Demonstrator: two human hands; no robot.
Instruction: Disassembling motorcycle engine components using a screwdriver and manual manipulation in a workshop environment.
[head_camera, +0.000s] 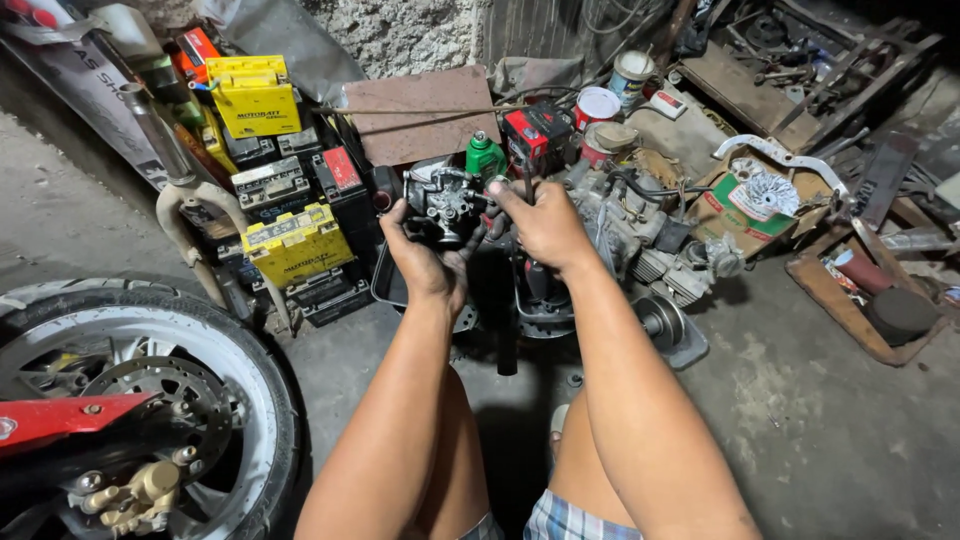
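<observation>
- Person sits low on the concrete floor (800, 420), both arms stretched out to centre of frame.
- Left hand (425, 262) is wrapped round the bottom of a grimy metal engine part (443, 203), prob. a carburetor – fingers clamped on it, holding it up off the floor, just above centre.
- Right hand (545, 222) sits just beside it, fingers closed round a thin dark tool (527, 183) whose tip points at the part; can't tell the tool type, most of it is hidden by the hand.
- Behind the hands: green bottle (485, 155), red and black box (537, 130), a couple of tins (598, 105) w/ white lids.
- Upper left: stack of yellow and black batteries (290, 200). Lower left: motorbike wheel (140, 400) w/ brake disc and gold caliper.
- Right of centre: bare engine block (640, 235); further right a cardboard box (755, 205) w/ a shiny finned piece on top.
- Dark tray (390, 290) on the floor under the hands.
- Risks, as I judge it: the part looks oily, held one-handed, so it could slip and drop onto the tray or floor. Tool tip may skid off and jab the left palm. Any small screw coming loose would vanish in this clutter.
</observation>
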